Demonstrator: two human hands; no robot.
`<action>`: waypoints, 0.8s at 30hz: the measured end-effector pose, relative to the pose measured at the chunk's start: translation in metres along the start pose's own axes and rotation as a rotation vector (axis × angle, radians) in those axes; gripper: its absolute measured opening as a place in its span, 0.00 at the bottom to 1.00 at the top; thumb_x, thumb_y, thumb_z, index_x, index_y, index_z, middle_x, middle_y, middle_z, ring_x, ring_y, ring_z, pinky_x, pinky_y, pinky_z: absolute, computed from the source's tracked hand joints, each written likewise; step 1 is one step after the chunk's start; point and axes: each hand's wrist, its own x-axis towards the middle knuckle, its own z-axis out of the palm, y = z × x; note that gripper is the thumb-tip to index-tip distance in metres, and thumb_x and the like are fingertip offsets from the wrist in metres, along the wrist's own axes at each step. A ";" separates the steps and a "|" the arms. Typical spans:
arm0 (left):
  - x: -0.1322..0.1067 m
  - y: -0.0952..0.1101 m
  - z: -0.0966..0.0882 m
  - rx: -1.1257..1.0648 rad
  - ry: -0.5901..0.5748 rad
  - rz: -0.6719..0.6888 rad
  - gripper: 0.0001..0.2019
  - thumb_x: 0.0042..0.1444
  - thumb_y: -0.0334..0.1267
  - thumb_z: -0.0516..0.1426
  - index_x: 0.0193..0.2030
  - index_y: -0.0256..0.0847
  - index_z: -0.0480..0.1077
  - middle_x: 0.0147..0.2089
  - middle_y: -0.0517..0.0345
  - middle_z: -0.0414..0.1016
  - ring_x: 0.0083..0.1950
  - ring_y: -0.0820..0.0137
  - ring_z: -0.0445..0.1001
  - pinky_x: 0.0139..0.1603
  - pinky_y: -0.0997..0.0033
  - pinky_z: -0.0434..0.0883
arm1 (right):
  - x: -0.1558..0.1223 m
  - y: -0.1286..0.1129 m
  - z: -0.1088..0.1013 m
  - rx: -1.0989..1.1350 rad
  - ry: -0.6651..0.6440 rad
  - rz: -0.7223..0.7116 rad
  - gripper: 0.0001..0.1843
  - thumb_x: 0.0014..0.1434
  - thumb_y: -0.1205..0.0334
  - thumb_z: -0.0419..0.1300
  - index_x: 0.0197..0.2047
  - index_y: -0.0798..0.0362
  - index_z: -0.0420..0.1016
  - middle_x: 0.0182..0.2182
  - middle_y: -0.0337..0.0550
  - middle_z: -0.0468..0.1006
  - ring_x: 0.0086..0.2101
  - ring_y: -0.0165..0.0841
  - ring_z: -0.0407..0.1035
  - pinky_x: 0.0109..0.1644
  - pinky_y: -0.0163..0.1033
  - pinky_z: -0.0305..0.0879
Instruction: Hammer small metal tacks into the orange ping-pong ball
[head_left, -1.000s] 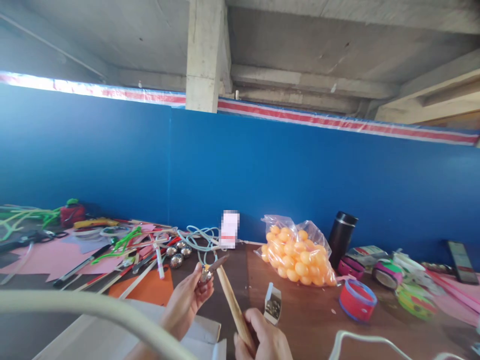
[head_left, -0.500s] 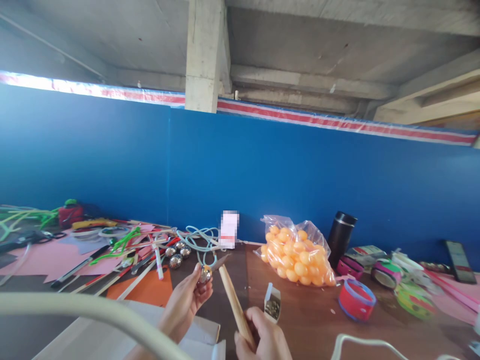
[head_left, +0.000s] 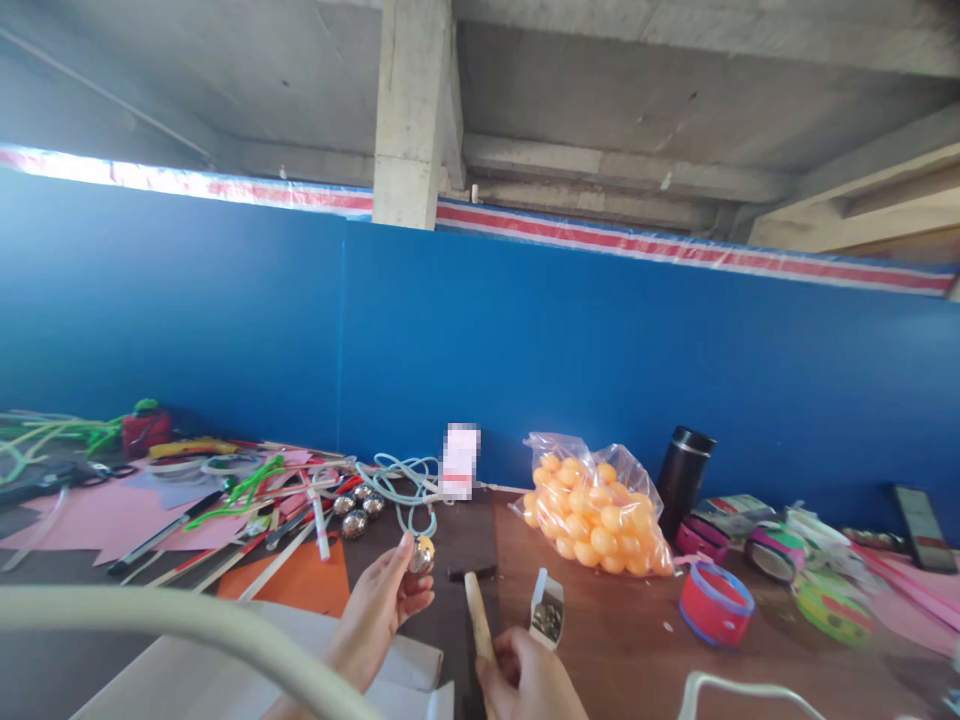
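Observation:
My left hand (head_left: 386,605) is raised over the table, its fingertips pinched on a small shiny metal ball (head_left: 423,553). My right hand (head_left: 527,682) at the bottom edge is wrapped round the wooden handle of a small hammer (head_left: 475,612), whose dark head points left just to the right of the ball. The hammer head and the ball are a short way apart. A small open cardboard box of metal pieces (head_left: 547,610) stands right beside my right hand.
More metal balls (head_left: 354,510) lie among pens, sticks, green pipe cleaners and pink paper (head_left: 97,515) at left. A bag of orange balls (head_left: 600,520), a black flask (head_left: 682,478), tape rolls (head_left: 715,604) and a white box (head_left: 225,670) crowd the brown table (head_left: 622,660).
The hammer has swung away from the ball and now stands more upright, its head turned level. My left hand has moved slightly right with the ball.

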 end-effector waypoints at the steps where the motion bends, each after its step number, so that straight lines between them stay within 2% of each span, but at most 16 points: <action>1: -0.001 0.000 0.000 0.009 0.004 0.005 0.18 0.45 0.48 0.61 0.35 0.35 0.69 0.32 0.50 0.75 0.28 0.73 0.74 0.27 0.73 0.75 | -0.002 -0.001 -0.002 -0.070 0.030 0.002 0.07 0.52 0.58 0.53 0.28 0.50 0.70 0.22 0.40 0.79 0.26 0.35 0.73 0.28 0.33 0.61; 3: -0.003 0.001 0.002 0.035 -0.003 0.016 0.18 0.45 0.49 0.60 0.35 0.35 0.69 0.32 0.51 0.74 0.27 0.73 0.73 0.27 0.73 0.75 | -0.005 -0.004 -0.005 -0.189 0.104 0.007 0.07 0.52 0.58 0.54 0.28 0.47 0.72 0.24 0.38 0.79 0.27 0.36 0.73 0.28 0.34 0.61; 5: -0.006 0.001 0.004 0.076 -0.031 0.034 0.20 0.45 0.51 0.59 0.36 0.35 0.70 0.32 0.52 0.74 0.27 0.73 0.73 0.27 0.73 0.75 | -0.006 -0.005 -0.005 -0.224 0.171 -0.054 0.06 0.53 0.60 0.53 0.29 0.46 0.71 0.26 0.38 0.79 0.28 0.36 0.73 0.29 0.34 0.62; 9: -0.009 -0.002 0.009 0.207 -0.041 0.096 0.22 0.45 0.55 0.57 0.36 0.35 0.70 0.29 0.57 0.71 0.25 0.73 0.72 0.23 0.73 0.74 | -0.005 -0.005 -0.005 -0.107 0.200 -0.245 0.07 0.55 0.62 0.52 0.31 0.48 0.71 0.29 0.40 0.78 0.29 0.33 0.73 0.31 0.31 0.64; 14: -0.007 -0.009 0.012 0.295 -0.065 0.137 0.22 0.45 0.55 0.56 0.36 0.36 0.70 0.27 0.59 0.69 0.23 0.74 0.70 0.20 0.74 0.72 | -0.004 -0.009 -0.004 -0.011 0.246 -0.368 0.10 0.56 0.61 0.50 0.32 0.50 0.72 0.28 0.42 0.76 0.28 0.33 0.72 0.30 0.32 0.65; 21: -0.009 -0.009 0.013 0.346 -0.097 0.169 0.22 0.47 0.55 0.54 0.37 0.36 0.70 0.28 0.58 0.70 0.23 0.73 0.70 0.19 0.74 0.71 | -0.005 -0.015 -0.007 0.026 0.264 -0.382 0.09 0.56 0.62 0.51 0.33 0.51 0.71 0.30 0.43 0.77 0.31 0.34 0.72 0.34 0.33 0.66; 24: -0.010 -0.006 0.014 0.354 -0.103 0.166 0.22 0.47 0.55 0.54 0.38 0.36 0.69 0.28 0.58 0.70 0.24 0.73 0.70 0.19 0.74 0.71 | -0.002 -0.009 -0.018 0.007 0.345 -0.323 0.09 0.57 0.61 0.50 0.35 0.50 0.71 0.31 0.42 0.77 0.30 0.33 0.72 0.35 0.33 0.66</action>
